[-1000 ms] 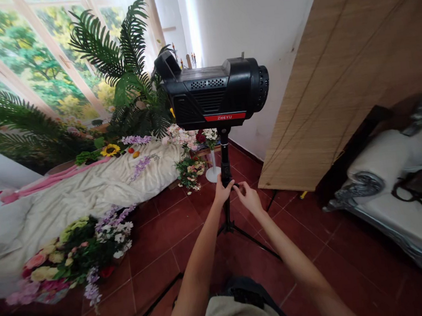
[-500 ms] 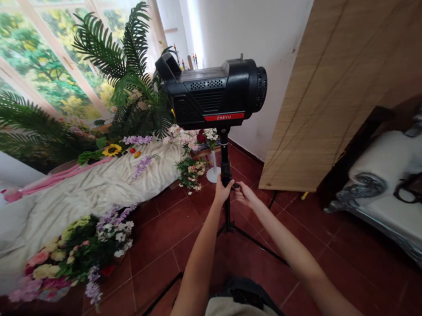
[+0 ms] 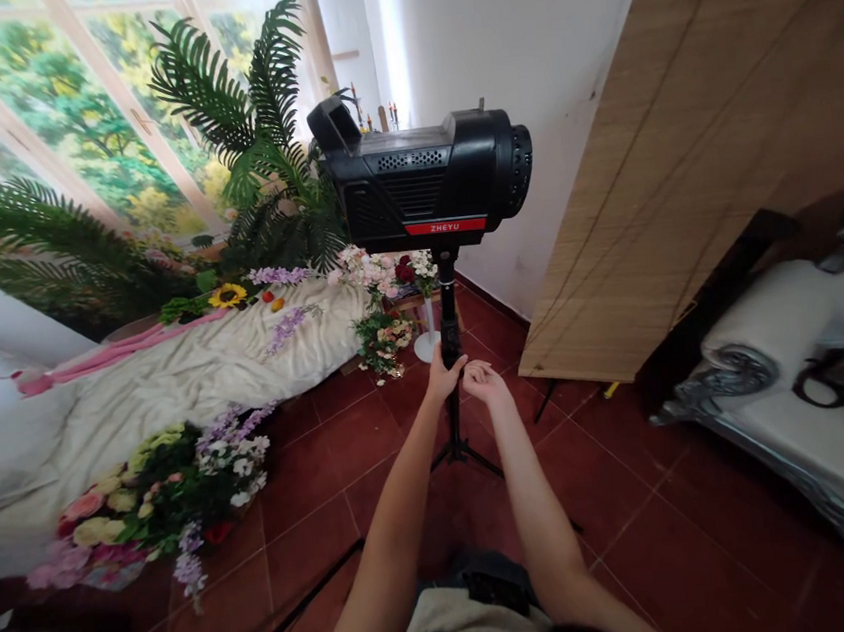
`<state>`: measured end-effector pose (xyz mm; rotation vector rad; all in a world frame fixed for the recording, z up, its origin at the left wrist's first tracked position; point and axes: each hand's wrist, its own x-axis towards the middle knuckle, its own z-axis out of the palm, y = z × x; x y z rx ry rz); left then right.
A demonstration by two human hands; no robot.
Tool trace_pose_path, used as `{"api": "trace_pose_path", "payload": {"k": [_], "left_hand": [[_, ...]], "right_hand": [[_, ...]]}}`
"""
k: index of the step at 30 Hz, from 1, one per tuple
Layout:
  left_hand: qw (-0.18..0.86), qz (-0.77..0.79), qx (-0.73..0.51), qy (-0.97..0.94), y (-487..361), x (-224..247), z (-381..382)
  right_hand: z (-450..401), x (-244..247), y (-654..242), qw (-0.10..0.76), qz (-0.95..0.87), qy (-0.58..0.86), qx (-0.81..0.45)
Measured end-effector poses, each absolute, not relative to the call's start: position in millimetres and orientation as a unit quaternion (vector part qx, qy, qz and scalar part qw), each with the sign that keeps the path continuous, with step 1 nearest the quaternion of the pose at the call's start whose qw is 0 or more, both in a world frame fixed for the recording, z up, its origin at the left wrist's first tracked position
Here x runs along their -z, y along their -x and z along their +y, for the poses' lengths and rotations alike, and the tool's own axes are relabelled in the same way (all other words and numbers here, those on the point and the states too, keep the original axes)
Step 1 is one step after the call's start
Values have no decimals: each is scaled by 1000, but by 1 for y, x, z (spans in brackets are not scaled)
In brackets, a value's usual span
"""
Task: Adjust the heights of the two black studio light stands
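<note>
A black studio light [image 3: 423, 180] with a red label reading ZHEYU is mounted on a black light stand [image 3: 448, 298]. My left hand [image 3: 443, 374] is wrapped around the stand's column, below the lamp, with the thumb across the front. Just right of the column, my right hand [image 3: 483, 380] is closed with its fingers curled at the stand's tightening knob. The hand's back and turned wrist hide the knob itself. Lower down, the stand's legs [image 3: 458, 450] spread on the red tiles, partly behind my right forearm.
Flower bunches [image 3: 131, 497] and a cream-draped bed [image 3: 283, 361] lie to the left. Palm fronds [image 3: 245, 144] rise behind the lamp. A bamboo blind [image 3: 593, 218] leans at right, near a white sofa [image 3: 793, 398]. Another black leg [image 3: 295, 616] crosses the lower-left floor.
My right hand has rotated at the knob, its wrist turning over and its forearm swinging inward to the left. My left hand keeps its grip on the column. The view shifted slightly.
</note>
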<state>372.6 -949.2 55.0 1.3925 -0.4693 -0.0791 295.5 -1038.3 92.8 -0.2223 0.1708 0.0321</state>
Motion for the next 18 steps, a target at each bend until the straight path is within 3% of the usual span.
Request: {"api": "trace_pose_path", "payload": {"k": [3,12,18], "left_hand": [[739,-211,29,-639,-373,-53,-949],[747,-171,26,-643,-367,-51,-958],[759,-105,60,-639,-318,-16,-899]], "right_hand": [[-1040,-92,-298,990,104,85,32],[-1040,-79,-301,990,135,35,17],[-1039,-65,-291,997,74,31,-19]]}}
